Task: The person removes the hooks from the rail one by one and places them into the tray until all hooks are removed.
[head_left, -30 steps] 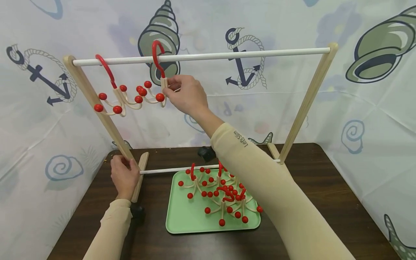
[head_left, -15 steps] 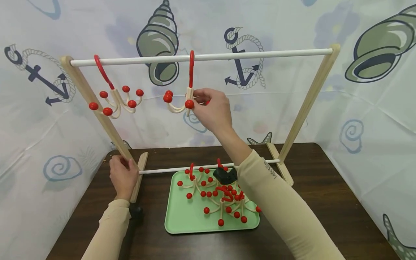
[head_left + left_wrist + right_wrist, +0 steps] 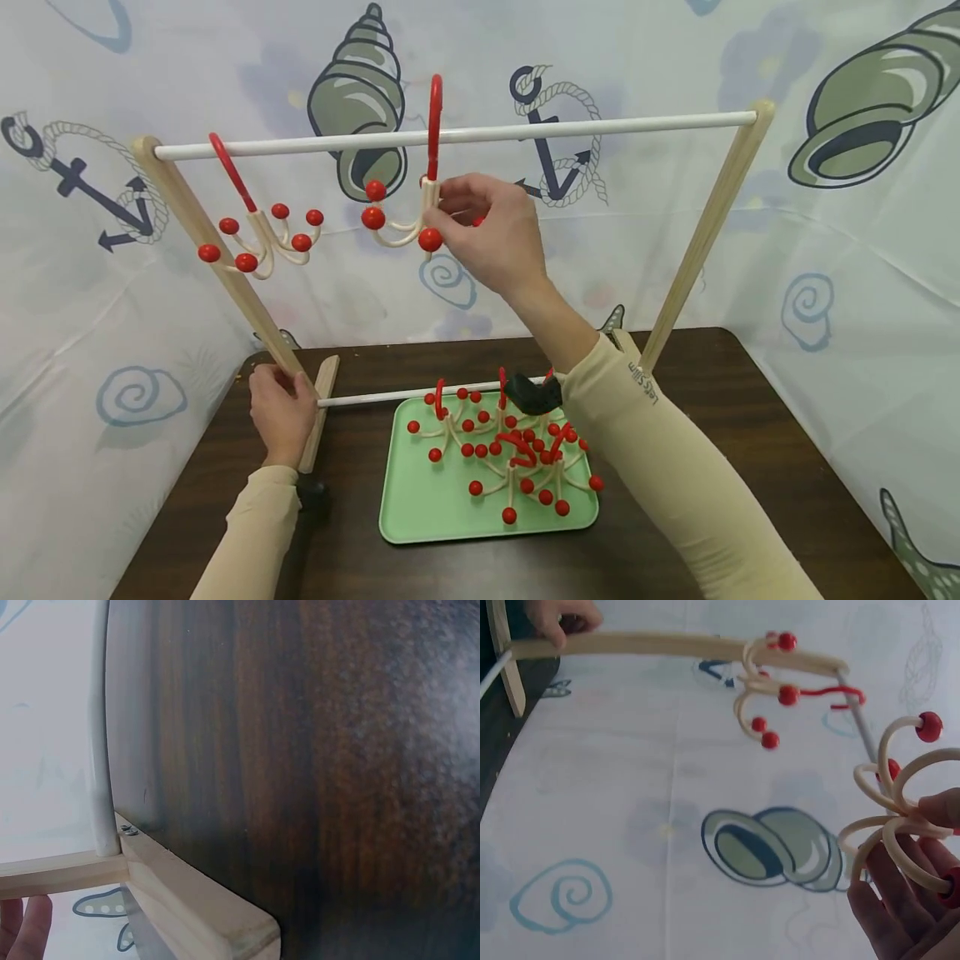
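Observation:
My right hand [image 3: 491, 229] pinches the cream stem of a multi-arm hanger [image 3: 431, 196] with a red hook and red ball tips. Its hook [image 3: 435, 108] rises above the white top rod [image 3: 600, 127] and overlaps it in the head view. In the right wrist view the fingers [image 3: 900, 900] spread under the curved arms. A second such hanger [image 3: 262, 237] hangs from the rod's left end. Low on the frame's left wooden post [image 3: 247, 296], my left hand [image 3: 283, 412] grips it; in the left wrist view only some fingertips [image 3: 31, 930] show.
A green tray [image 3: 420, 508] on the dark wooden table [image 3: 352, 550] bears several more of these hangers [image 3: 517, 467]. Behind it runs a white lower rod [image 3: 382, 397]. The right post [image 3: 697, 250] stands beyond my right arm. A printed cloth [image 3: 675, 50] hangs behind.
The right hand has carried its hanger rightward along the top rod, away from the hanging one, then raised it so the hook's top stands higher. My left hand has stayed on the post.

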### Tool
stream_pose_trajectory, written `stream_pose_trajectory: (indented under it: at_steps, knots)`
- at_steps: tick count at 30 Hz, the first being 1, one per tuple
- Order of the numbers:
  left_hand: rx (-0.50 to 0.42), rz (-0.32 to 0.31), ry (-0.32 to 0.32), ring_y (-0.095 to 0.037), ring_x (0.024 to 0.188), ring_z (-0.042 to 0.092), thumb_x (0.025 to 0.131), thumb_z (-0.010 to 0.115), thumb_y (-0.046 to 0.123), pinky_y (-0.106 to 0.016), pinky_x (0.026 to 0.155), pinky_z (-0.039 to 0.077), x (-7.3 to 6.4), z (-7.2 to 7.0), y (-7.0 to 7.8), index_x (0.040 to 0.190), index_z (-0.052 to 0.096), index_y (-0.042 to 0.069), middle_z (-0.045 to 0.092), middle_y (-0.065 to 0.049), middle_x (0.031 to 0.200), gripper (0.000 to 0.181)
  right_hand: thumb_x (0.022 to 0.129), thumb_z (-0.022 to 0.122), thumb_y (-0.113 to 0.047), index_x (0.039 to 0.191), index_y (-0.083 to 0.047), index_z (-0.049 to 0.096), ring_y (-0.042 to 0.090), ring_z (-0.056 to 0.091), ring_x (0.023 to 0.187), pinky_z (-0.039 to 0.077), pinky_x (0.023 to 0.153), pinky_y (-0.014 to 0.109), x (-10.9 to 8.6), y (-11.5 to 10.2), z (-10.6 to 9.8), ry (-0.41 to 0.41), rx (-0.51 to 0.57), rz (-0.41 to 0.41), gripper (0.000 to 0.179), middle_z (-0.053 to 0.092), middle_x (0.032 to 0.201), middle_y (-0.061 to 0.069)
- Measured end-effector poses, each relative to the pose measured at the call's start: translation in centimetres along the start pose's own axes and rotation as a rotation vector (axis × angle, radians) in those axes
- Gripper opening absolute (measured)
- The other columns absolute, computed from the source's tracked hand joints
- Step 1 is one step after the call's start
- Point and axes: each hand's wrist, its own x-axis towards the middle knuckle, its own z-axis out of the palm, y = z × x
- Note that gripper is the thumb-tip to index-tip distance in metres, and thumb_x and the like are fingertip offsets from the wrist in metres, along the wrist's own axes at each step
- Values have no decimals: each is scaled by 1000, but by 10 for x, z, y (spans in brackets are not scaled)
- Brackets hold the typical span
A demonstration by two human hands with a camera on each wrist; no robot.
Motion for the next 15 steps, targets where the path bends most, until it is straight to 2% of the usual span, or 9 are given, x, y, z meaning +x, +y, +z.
stream_pose_trajectory:
  at_steps: [4,8,10,15]
  knots:
    - [1,7,7,-36,81,51,92,59,14,-48,66,33,1,-3,-1,106,50,-3,48,-20,97,24,87,74,-13,105,-9,71,7,66,79,50,78,29,-32,-1,13,-116,60,-17,19,73,93,-4]
    - [9,-2,12,-36,82,51,92,59,13,-48,67,34,1,-6,-2,107,50,-3,48,-21,97,24,86,73,-14,101,-13,71,4,65,77,50,75,27,-77,10,37,-230,68,31,15,71,89,-9]
    - [5,0,6,-37,83,51,92,59,13,-48,68,34,0,-6,-1,107,50,-3,48,-21,98,24,86,73,-16,99,-17,70,2,65,76,50,72,26,-104,21,51,-260,70,77,14,70,87,-12]
    - [-12,9,-12,-37,84,52,92,59,13,-48,68,33,0,-4,2,107,50,-4,48,-21,97,24,85,73,-19,94,-20,70,-2,64,75,50,71,22,-170,57,89,-276,66,194,9,69,84,-14]
